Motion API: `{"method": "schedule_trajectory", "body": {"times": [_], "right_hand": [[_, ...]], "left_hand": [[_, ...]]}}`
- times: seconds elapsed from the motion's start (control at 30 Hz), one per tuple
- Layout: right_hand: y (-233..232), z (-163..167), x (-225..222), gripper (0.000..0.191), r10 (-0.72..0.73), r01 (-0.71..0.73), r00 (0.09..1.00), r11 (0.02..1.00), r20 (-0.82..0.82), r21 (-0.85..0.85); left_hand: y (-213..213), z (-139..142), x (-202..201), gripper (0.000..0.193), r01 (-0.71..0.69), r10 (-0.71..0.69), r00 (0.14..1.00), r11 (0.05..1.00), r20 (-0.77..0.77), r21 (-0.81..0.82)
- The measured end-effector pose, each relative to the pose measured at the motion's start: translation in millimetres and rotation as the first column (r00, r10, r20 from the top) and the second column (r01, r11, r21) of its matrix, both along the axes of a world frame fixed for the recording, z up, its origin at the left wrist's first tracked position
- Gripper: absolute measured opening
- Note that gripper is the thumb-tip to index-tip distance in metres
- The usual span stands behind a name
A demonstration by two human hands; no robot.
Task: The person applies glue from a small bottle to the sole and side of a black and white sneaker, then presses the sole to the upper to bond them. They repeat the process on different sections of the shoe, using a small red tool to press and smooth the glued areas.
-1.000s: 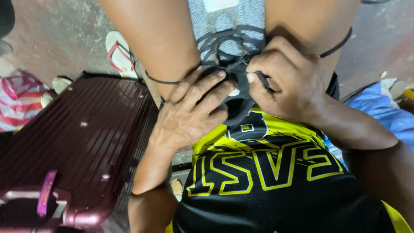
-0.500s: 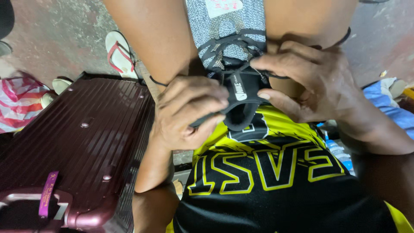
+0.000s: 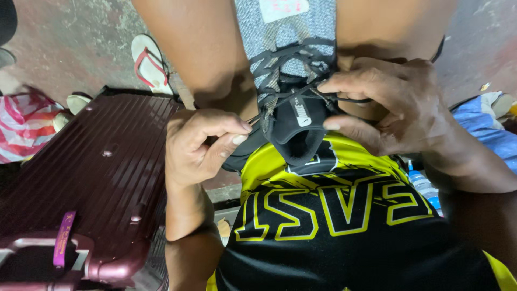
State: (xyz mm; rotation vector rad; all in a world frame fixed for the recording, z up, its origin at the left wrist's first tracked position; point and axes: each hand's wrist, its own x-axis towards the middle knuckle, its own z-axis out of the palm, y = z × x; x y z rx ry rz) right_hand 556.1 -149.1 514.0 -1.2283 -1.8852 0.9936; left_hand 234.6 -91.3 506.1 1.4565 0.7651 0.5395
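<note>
Pinching a black lace (image 3: pixel 257 116) between thumb and forefinger, the left hand (image 3: pixel 199 148) was closed on that strand and drew it out sideways from the shoe (image 3: pixel 293 81). Right hand (image 3: pixel 388 105) had its fingertips pressed together on the opposite lace end beside the tongue (image 3: pixel 299 121); both strands looked taut, probably so the lacing stayed snug while worked.

Shoe sat wedged between the person's bare knees, over the lap, just above the black-and-yellow jersey (image 3: pixel 334 215). That grip from the legs seemed to free both hands for the laces.

Orientation: long axis ran straight away from the body. Grey knit toe end pointed up-frame, away from the wearer; black collar opening faced the chest. Sole was hidden underneath.

Maroon ribbed suitcase (image 3: pixel 91 172) lay flat on the left, well clear of the shoe. A flip-flop (image 3: pixel 151 62) lay on the concrete beyond it.
</note>
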Motion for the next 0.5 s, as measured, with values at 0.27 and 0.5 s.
{"method": "schedule_trajectory", "body": {"times": [0.27,0.5], "right_hand": [[-23.6,-9.0,18.9,0.019,0.035,-0.049,0.997,0.978,-0.072,-0.204],[-5.1,38.4,24.2,0.022,0.12,-0.061,0.978,0.946,0.172,-0.317]], "left_hand": [[2.7,-10.3,-7.9,0.014,-0.06,0.057,0.997,0.995,-0.044,-0.074],[11.2,-0.1,-44.6,0.013,-0.37,0.373,0.928,0.925,-0.023,0.084]]}}
